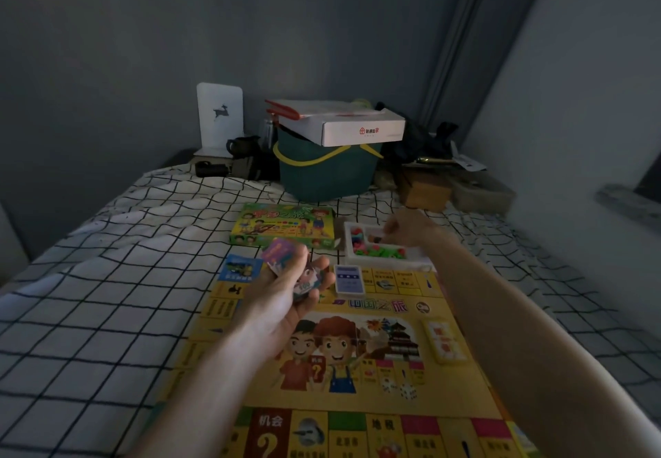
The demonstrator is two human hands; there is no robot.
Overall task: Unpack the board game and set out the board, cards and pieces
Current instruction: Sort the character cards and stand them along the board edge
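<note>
1. A bed (107,278) covered with a checked sheet is seen, and everything for the game is laid on it.
2. A blue card stack (239,267) is placed at the far left corner of the game board (357,368), which is spread flat toward the near edge of the bed.
3. A fan of colourful cards (286,260) is gripped by the left hand (282,300), palm up, with the thumb and fingers curled around them, above the far left part of the board.
4. The green game box (282,225) is set on the bed just beyond the board.
5. A purple card deck (348,280) is laid on the far edge of the board.
6. A white tray (379,243) of coloured pieces is placed beside the box, at the board's far right corner.
7. The right hand (407,230) is held over the tray; it is blurred, so its grip cannot be told.
8. A yellow card stack (445,345) is laid on the right side of the board, with dice (407,391) nearer.
</note>
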